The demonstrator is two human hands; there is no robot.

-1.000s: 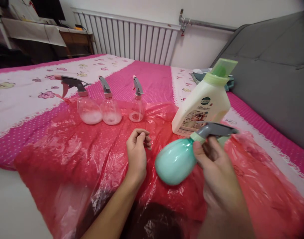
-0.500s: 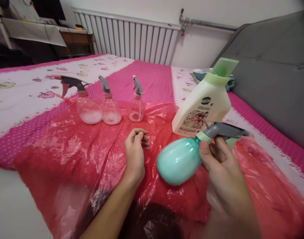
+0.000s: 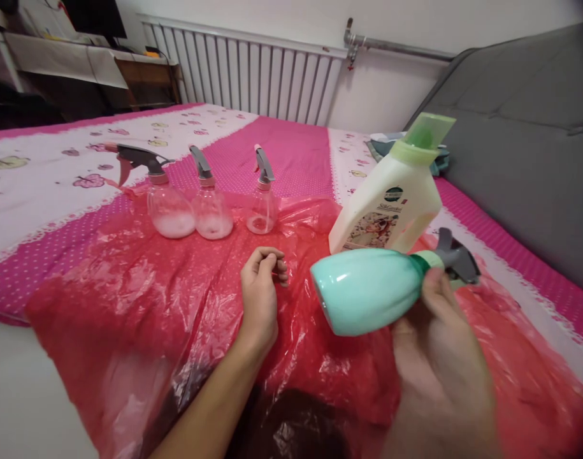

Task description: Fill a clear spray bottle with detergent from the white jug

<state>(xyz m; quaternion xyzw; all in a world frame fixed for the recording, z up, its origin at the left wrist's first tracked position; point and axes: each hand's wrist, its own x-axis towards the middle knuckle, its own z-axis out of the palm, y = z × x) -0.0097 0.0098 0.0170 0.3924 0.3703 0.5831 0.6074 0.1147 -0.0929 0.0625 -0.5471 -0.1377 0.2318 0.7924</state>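
Note:
My right hand (image 3: 439, 338) grips a teal spray bottle (image 3: 367, 290) by its neck, just under the grey trigger head. The bottle lies tilted nearly on its side in the air, its base toward the left. Behind it stands a large white detergent bottle (image 3: 391, 197) with a green cap. My left hand (image 3: 262, 274) rests over the red plastic sheet (image 3: 176, 299), its fingers loosely curled with nothing in them. Beyond that hand stand three clear spray bottles with pink collars: a left one (image 3: 169, 210), a middle one (image 3: 213, 213) and a right one (image 3: 261, 210).
The red sheet covers part of a bed with a pink and white patterned bedspread (image 3: 291, 150). A grey padded headboard (image 3: 520, 127) rises on the right. At the back is a white radiator (image 3: 253, 73); a desk (image 3: 148, 80) stands at the far left.
The teal spray bottle has turned in my right hand, its base swinging up and its trigger head rotating away. My left hand stays where it was.

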